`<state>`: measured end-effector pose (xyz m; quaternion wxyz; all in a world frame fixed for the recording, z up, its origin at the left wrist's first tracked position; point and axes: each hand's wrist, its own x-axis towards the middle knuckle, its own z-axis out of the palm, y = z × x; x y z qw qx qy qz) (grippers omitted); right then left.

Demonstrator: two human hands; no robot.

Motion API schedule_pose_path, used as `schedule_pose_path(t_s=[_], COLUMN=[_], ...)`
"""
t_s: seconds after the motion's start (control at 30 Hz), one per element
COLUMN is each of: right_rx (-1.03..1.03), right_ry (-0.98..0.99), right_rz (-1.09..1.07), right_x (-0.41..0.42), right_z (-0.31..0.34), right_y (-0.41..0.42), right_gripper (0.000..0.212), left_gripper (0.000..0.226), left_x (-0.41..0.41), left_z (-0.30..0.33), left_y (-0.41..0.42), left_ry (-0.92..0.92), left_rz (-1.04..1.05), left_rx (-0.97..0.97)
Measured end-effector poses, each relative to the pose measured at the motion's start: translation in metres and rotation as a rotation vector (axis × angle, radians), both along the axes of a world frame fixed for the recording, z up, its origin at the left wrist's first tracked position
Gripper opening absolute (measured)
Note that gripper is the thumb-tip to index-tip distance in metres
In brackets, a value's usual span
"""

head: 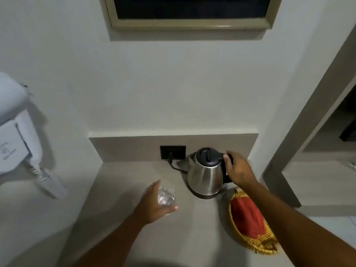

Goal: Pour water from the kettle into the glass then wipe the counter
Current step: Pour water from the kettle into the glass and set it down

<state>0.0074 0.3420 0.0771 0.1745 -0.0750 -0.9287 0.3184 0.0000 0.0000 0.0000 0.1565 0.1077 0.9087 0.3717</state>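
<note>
A steel kettle [205, 175] with a black lid stands on its base at the back of the grey counter [123, 182]. My right hand [238, 169] is wrapped around its black handle on the right side. A clear glass [166, 197] stands upright on the counter to the kettle's front left. My left hand [154, 205] grips the glass from the left and the front. A red cloth [246, 214] lies folded in a yellow woven basket [258, 245] at the front right of the counter.
A black wall socket [173, 152] with a plugged cord sits behind the kettle. A white wall-mounted hair dryer [17, 132] with a coiled cord hangs at the left. A framed dark panel [192, 14] hangs above. A doorway frame [308, 122] stands to the right.
</note>
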Motion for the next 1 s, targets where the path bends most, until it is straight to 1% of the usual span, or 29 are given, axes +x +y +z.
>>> schedule_pose_path(t_s=[0.07, 0.13, 0.2, 0.3, 0.37, 0.5, 0.57, 0.63, 0.83, 0.93, 1.0], right_rx=[-0.072, -0.174, -0.317, -0.479, -0.517, -0.52, -0.489, -0.404, -0.02, 0.13, 0.251], right_ry=[0.036, -0.014, -0.062, -0.098, -0.052, 0.01, 0.012, 0.032, 0.083, 0.066, 0.027], right_rz=[-0.016, -0.088, -0.17, -0.255, -0.301, -0.325, -0.265, -0.168, 0.236, 0.358, 0.397], right_x=[-0.004, -0.006, -0.008, -0.012, -0.017, -0.029, -0.037, -0.045, -0.049, -0.048, -0.048], right_z=[0.0, 0.0, -0.007, -0.014, -0.015, -0.013, -0.005, 0.008, 0.054, 0.073, 0.083], right_y=[0.002, 0.001, 0.004, 0.011, 0.009, -0.002, -0.005, -0.011, -0.047, -0.073, -0.091], right_gripper=[0.034, 0.033, 0.036, 0.047, 0.051, 0.046, 0.043, 0.039, 0.032, 0.034, 0.036], left_gripper=[0.134, 0.128, 0.115, 0.092, 0.087, 0.084, 0.084, 0.082, 0.074, 0.067, 0.067], left_x=[0.002, 0.006, 0.007, 0.01, 0.015, 0.019, 0.019, 0.019, 0.023, 0.022, 0.021], left_z=[-0.012, -0.024, -0.031, -0.038, -0.043, -0.046, -0.047, -0.045, -0.041, -0.041, -0.041], left_y=[0.004, 0.008, 0.012, 0.013, 0.011, 0.009, 0.009, 0.01, 0.012, 0.009, 0.008], left_ry=[0.005, 0.013, 0.012, 0.036, 0.023, 0.0, -0.009, 0.001, 0.017, 0.025, 0.019], left_rz=[0.042, 0.12, 0.206, 0.286, 0.324, 0.369, 0.368, 0.372, 0.39, 0.39, 0.383], left_rx=[0.087, 0.142, 0.186, 0.232, 0.269, 0.353, 0.374, 0.374, 0.338, 0.302, 0.298])
